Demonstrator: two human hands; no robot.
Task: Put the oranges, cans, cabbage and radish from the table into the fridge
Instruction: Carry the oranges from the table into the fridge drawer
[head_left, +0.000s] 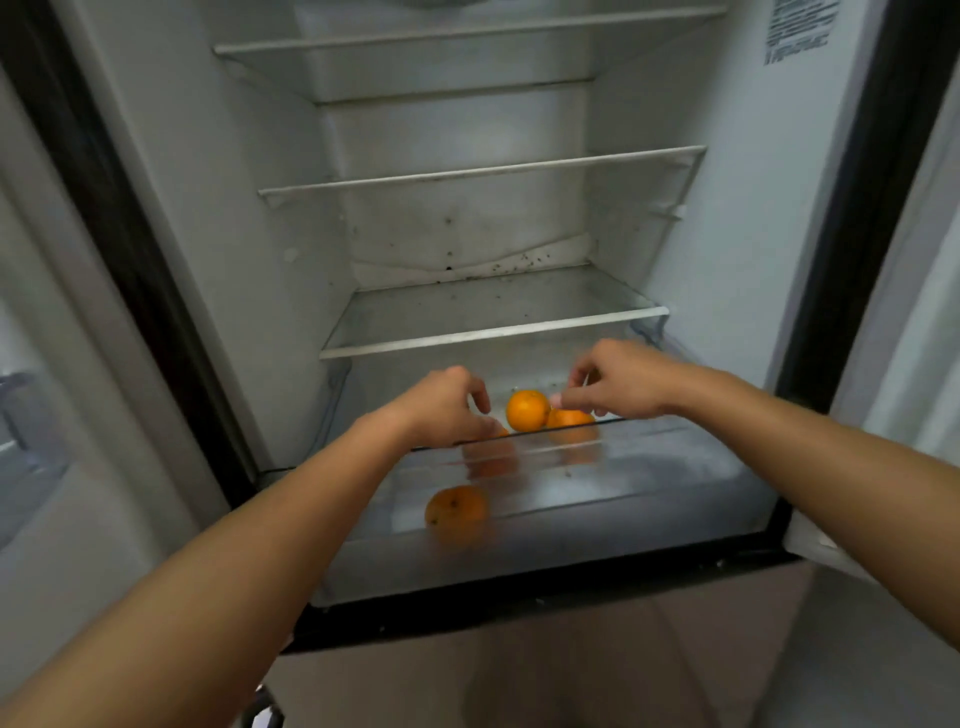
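The person is lowering both hands into the fridge (208, 208) drawer (649, 499), right hand (618, 382) loose and empty beside two oranges (527, 410) at its back edge, left hand (447, 405) curled with its grip hidden, and is best letting fruit go low so that none rolls.

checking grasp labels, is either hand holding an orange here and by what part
Cannot tell for the left hand: it curls over a half-hidden orange. The right hand holds nothing, open beside another orange.
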